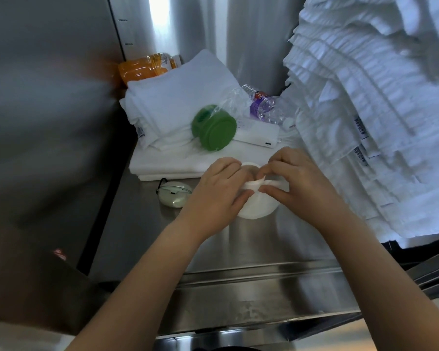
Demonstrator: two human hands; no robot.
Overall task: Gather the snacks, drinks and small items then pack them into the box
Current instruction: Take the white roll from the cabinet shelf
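Note:
Both my hands meet over a small round white container (pixel 255 207) standing on the steel shelf (pixel 238 244). My left hand (pixel 219 192) wraps its left side, and my right hand (pixel 293 177) pinches a white flap at its top. Behind them a green jar (pixel 213 127) lies on its side on folded white cloths (pixel 178 97). A white power bank (pixel 259 135) rests beside the jar. A clear water bottle with a purple label (pixel 262 106) lies further back, and an orange juice bottle (pixel 143 67) lies in the far corner. No box is in view.
A pale green oval case with a black loop (pixel 174 193) lies on the shelf left of my hands. A tall stack of white towels (pixel 365 97) fills the right side. Steel walls close the left and back. The shelf's front lip (pixel 251 277) runs below my wrists.

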